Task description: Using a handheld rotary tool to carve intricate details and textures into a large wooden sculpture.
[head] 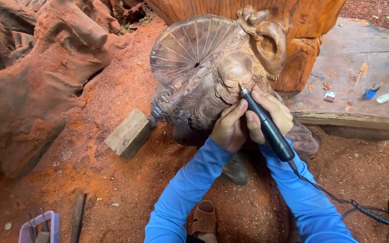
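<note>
Reddish wood figure carving [212,76] being detailed with a black rotary tool [266,126].
Right hand [271,114] clamps the tool, tip up-left at the carved face; left hand [228,128] steadies alongside, touching.

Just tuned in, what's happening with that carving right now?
A person in blue sleeves is working on a large brown wooden figure carving. The right hand holds a black pen-shaped rotary tool, its tip against the carved face. The left hand steadies beside it, touching the tool and the carving. The tool's black coiled cord trails right. Red sawdust covers the ground, and a small wooden block lies by the carving.
</note>
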